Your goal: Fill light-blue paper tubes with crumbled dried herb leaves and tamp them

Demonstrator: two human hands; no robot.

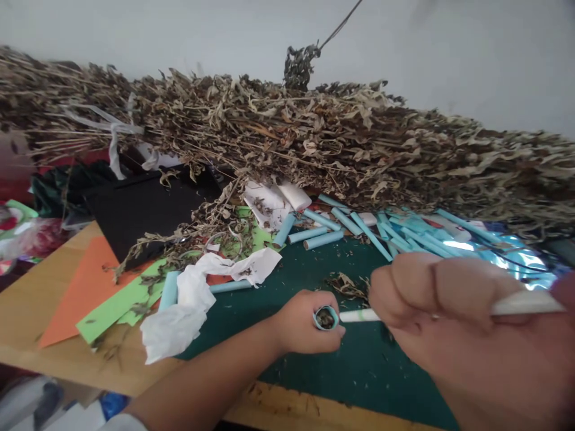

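Observation:
My left hand is wrapped round a blue paper tube, its open end facing up and dried leaf bits showing inside. Close to the camera at the right, my right hand is closed on a white stick. The stick's tip points left, right beside the tube's rim; whether they touch I cannot tell. Behind the two hands, a small heap of dried leaves lies on the dark green mat.
Several blue tubes lie behind the hands. A long pile of dried plants runs along the wall. Crumpled white tissue, green paper, orange paper and a black sheet are at the left.

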